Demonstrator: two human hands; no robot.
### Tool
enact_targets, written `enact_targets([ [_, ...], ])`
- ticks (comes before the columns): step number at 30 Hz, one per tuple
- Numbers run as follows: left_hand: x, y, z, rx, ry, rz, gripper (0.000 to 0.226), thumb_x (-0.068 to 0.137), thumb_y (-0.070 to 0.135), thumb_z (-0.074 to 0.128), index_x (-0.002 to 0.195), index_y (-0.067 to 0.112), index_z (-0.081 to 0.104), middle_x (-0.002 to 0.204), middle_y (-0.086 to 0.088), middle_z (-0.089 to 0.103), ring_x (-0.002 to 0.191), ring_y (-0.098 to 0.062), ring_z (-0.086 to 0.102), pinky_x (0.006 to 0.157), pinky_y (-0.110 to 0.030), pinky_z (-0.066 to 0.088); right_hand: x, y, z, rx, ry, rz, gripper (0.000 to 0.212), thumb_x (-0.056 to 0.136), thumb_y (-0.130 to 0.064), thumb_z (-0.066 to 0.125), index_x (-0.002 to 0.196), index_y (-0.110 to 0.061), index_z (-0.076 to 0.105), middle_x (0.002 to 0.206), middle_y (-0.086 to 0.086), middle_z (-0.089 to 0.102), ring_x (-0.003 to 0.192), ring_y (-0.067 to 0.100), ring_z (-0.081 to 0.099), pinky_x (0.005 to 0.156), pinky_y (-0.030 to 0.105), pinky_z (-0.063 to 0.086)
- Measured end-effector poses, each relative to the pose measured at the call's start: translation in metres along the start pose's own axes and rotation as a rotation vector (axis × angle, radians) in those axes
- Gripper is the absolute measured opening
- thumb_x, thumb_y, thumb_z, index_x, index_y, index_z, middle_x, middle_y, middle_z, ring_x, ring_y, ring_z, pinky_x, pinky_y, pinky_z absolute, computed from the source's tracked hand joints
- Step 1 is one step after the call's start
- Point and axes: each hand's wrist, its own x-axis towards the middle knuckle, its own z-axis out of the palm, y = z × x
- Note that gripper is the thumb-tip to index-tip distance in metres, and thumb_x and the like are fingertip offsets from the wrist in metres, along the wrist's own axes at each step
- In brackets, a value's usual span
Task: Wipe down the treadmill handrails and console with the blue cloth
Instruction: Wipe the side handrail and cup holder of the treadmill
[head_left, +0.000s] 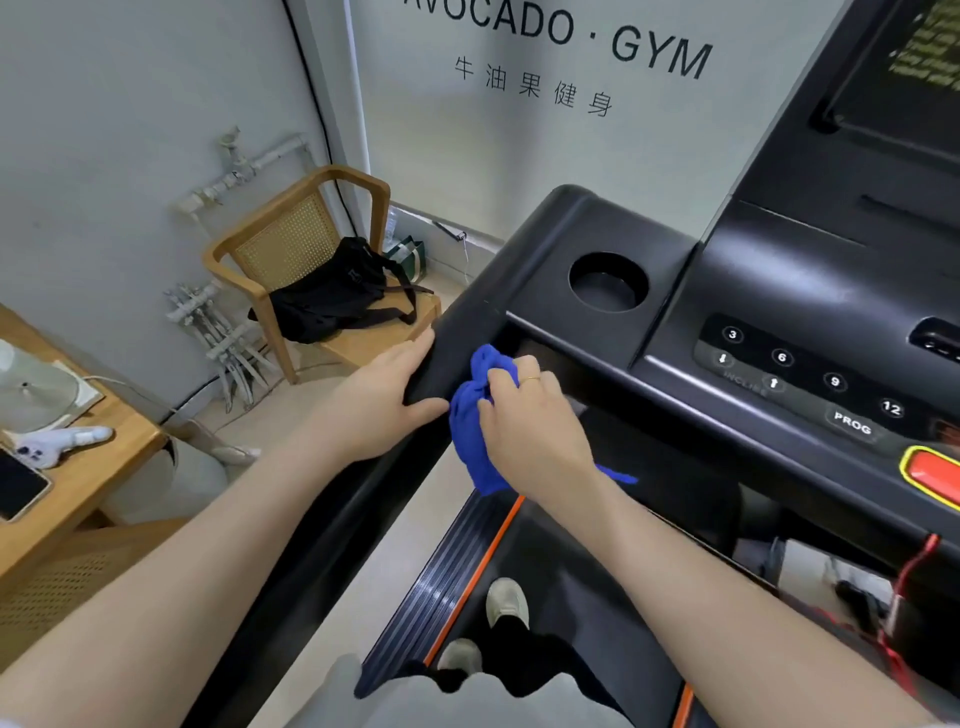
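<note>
The blue cloth (475, 431) is bunched up against the inner side of the black left handrail (457, 332) of the treadmill. My right hand (524, 421) is closed on the cloth and presses it to the rail. My left hand (384, 400) grips the same handrail from its outer side, thumb on top, just left of the cloth. The black console (753, 322) lies to the right, with a round cup holder (608, 283), numbered buttons (810, 374) and a red stop button (935, 467).
A wooden chair (291, 244) with a black bag (337, 293) stands by the wall at left. A wooden table (67, 467) holds a phone (18, 486) and small items. Below me are the treadmill belt (545, 561) and my feet (506, 603).
</note>
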Motion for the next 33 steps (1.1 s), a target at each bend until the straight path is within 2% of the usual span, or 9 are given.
enact_targets([
  [6,-0.002,0.0,-0.001,-0.016,-0.004,-0.003,0.077,0.088,0.036,0.057,0.148,0.022,0.011,0.155,0.001,0.022,0.14,-0.017,0.025,0.111,-0.032,0.024,-0.018,0.047,-0.023,0.032,-0.159,0.212,0.038,0.095,-0.022,0.038,0.062,-0.006,0.048,0.066,0.005,0.048,0.079,0.028,0.049,0.065,0.033,0.036],
  [12,-0.002,0.004,-0.006,-0.02,0.013,-0.013,0.078,0.086,0.036,0.061,0.148,0.024,0.015,0.151,0.001,0.032,0.134,-0.021,0.036,0.106,-0.033,0.031,-0.01,0.029,-0.021,0.088,-0.061,0.305,0.029,0.092,-0.021,0.043,0.089,-0.001,0.066,0.091,0.013,0.067,0.087,0.03,0.059,0.067,0.03,0.043],
  [20,-0.009,0.004,-0.004,-0.063,0.079,0.009,0.07,0.088,0.033,0.058,0.147,0.025,0.02,0.149,0.003,0.035,0.133,-0.018,0.038,0.1,-0.03,0.034,-0.004,-0.023,0.004,-0.013,0.168,0.13,0.029,0.093,-0.01,0.038,0.111,-0.006,0.061,0.109,0.012,0.046,0.084,0.03,0.054,0.073,0.036,0.047],
  [22,-0.008,0.003,-0.004,-0.057,0.09,0.006,0.071,0.087,0.034,0.06,0.147,0.025,0.022,0.149,0.004,0.037,0.132,-0.018,0.039,0.1,-0.029,0.033,-0.022,-0.014,-0.007,0.121,0.182,0.127,0.027,0.09,-0.008,0.042,0.107,-0.007,0.063,0.113,0.01,0.046,0.087,0.026,0.054,0.078,0.031,0.045],
  [25,-0.008,0.001,-0.003,-0.054,0.101,-0.011,0.072,0.086,0.035,0.061,0.147,0.026,0.023,0.149,0.004,0.037,0.133,-0.019,0.039,0.1,-0.029,0.033,-0.035,-0.013,-0.034,0.366,0.271,0.179,0.021,0.086,-0.004,0.049,0.093,-0.016,0.066,0.113,0.0,0.049,0.092,0.009,0.047,0.073,0.003,0.033],
  [27,-0.008,0.001,-0.002,-0.05,0.101,-0.013,0.072,0.086,0.035,0.061,0.147,0.026,0.023,0.148,0.002,0.039,0.131,-0.02,0.041,0.1,-0.03,0.034,-0.029,-0.012,-0.037,0.44,0.324,0.188,0.014,0.085,-0.011,0.057,0.09,-0.021,0.065,0.116,-0.001,0.051,0.098,0.006,0.046,0.083,0.005,0.033],
  [29,-0.008,0.001,-0.003,-0.059,0.094,-0.005,0.072,0.087,0.034,0.06,0.147,0.026,0.021,0.147,0.001,0.04,0.13,-0.021,0.042,0.1,-0.031,0.035,-0.025,-0.009,-0.026,0.224,0.231,0.248,0.01,0.087,-0.023,0.061,0.095,-0.021,0.066,0.136,0.004,0.043,0.118,0.019,0.043,0.098,0.023,0.032],
  [31,-0.008,0.001,-0.002,-0.062,0.081,0.002,0.071,0.088,0.034,0.058,0.147,0.026,0.02,0.148,0.0,0.039,0.13,-0.022,0.041,0.1,-0.032,0.035,-0.026,-0.001,-0.008,-0.289,0.257,0.263,0.016,0.086,-0.031,0.06,0.089,-0.019,0.069,0.148,0.009,0.034,0.133,0.036,0.033,0.1,0.042,0.024],
  [33,-0.008,0.001,-0.002,-0.054,0.079,0.005,0.071,0.088,0.035,0.058,0.147,0.025,0.02,0.149,-0.001,0.037,0.132,-0.023,0.04,0.102,-0.034,0.034,-0.028,-0.004,-0.003,-0.538,0.283,0.162,0.015,0.083,-0.023,0.06,0.078,-0.012,0.069,0.131,0.012,0.054,0.121,0.038,0.046,0.091,0.044,0.027],
])
